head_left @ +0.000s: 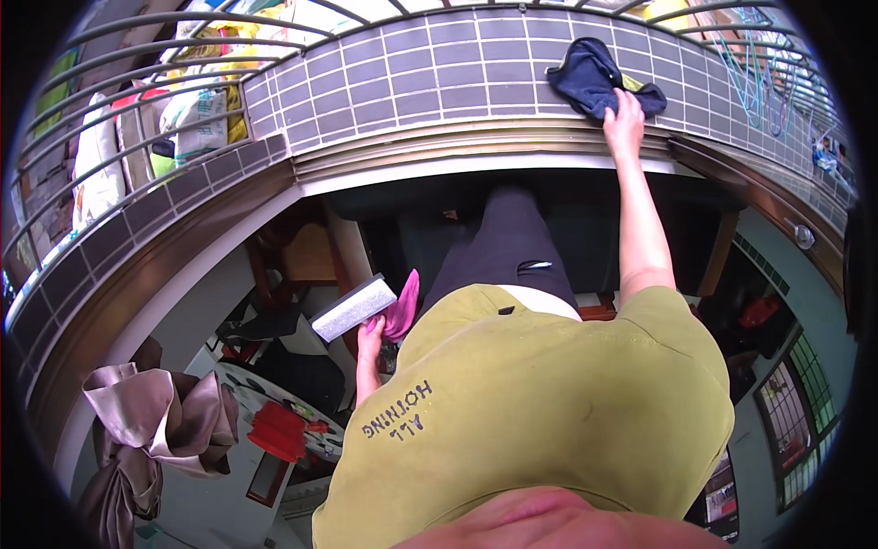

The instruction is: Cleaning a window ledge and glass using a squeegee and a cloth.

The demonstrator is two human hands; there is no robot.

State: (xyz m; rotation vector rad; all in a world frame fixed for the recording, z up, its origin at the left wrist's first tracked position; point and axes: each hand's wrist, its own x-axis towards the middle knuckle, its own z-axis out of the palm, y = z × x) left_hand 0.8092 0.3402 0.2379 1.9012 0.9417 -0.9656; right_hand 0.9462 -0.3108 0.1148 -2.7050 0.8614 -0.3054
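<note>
At the outer edge of the sill, my right hand (625, 126) reaches forward with its fingers closed on the near edge of a crumpled dark blue cloth (585, 80). The cloth lies on the grey tiled ledge (476, 73), and a small yellow-green patch shows on it. Low on the left, beside my leg, my left hand (370, 337) grips a window squeegee (355, 309) with a pale fuzzy pad and a dark blade edge. A pink cloth (402, 309) hangs against that same hand; whether the fingers hold it too is hard to see.
Metal window tracks (457, 151) run between me and the ledge. Curved metal bars (119, 110) enclose the outside, with bags (197, 114) behind them at left. Blue hangers (754, 69) hang at far right. A knotted satin curtain (160, 421) is at lower left.
</note>
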